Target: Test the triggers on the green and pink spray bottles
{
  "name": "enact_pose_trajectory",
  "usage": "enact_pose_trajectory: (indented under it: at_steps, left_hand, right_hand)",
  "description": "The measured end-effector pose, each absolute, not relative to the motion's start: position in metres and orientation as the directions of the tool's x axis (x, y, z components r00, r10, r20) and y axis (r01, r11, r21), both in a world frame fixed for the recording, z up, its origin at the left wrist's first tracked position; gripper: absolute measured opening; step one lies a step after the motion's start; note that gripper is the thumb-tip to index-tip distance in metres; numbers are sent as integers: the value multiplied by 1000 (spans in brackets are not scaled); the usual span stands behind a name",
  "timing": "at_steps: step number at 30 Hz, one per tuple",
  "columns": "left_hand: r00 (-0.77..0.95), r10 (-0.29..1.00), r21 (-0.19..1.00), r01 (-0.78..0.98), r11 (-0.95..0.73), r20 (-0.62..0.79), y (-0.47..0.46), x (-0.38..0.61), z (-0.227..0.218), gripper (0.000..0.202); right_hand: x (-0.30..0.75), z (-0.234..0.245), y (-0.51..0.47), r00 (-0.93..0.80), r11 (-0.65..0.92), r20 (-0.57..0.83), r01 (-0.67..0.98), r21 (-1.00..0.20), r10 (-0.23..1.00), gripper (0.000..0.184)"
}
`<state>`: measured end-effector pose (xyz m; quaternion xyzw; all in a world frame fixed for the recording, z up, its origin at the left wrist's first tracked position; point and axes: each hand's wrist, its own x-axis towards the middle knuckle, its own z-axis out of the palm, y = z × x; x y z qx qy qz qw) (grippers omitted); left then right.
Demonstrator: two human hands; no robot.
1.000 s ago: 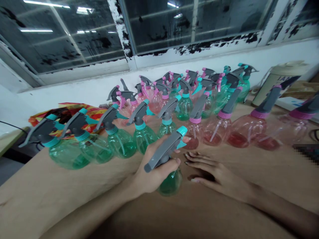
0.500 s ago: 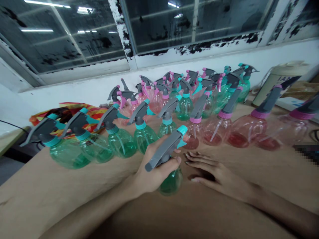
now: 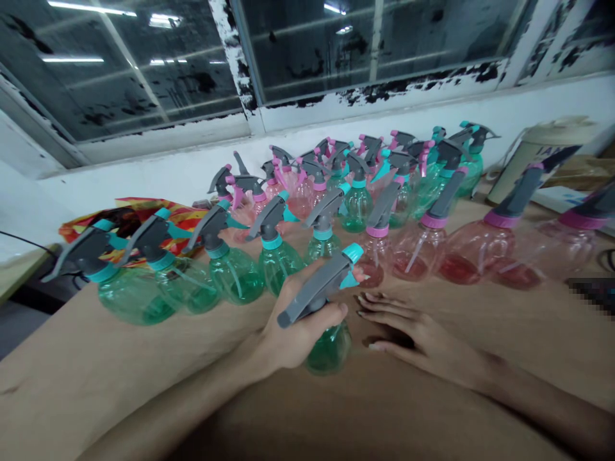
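Observation:
My left hand (image 3: 293,326) is closed around the neck of a green spray bottle (image 3: 329,349) with a grey trigger head and a teal nozzle. Green liquid shows in its lower part, and its nozzle points up and to the right. To the right of that bottle, my right hand (image 3: 413,333) rests on the table (image 3: 216,358), fingers stretched out and holding nothing. Just beyond my hands runs a front row of spray bottles, green ones (image 3: 237,275) on the left and pink ones (image 3: 464,256) on the right, each with some liquid inside.
More pink and green spray bottles (image 3: 358,205) crowd together behind the front row. A red and yellow bag (image 3: 129,211) lies at the back left. A cream-coloured jug (image 3: 523,153) stands at the back right, below a window (image 3: 384,45) in a white wall.
Almost nothing differs. My left hand and the spray bottle in it have shifted very slightly; my right hand stays in place.

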<state>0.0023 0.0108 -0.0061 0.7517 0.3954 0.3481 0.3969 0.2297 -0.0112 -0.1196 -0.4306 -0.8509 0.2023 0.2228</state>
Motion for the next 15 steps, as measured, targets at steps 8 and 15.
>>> enact_pose_trajectory:
  at_steps: [8,15]
  left_hand:
    - [414,878,848,350,-398,241,12,4,-8,7]
    - [440,857,788,411,-459,270,10,6,-5,37]
  right_hand:
    - [226,-116,-13,-517,543,215,650,-531,829,50]
    - [225,-118,-10,-509,557,248,649,-518,824,50]
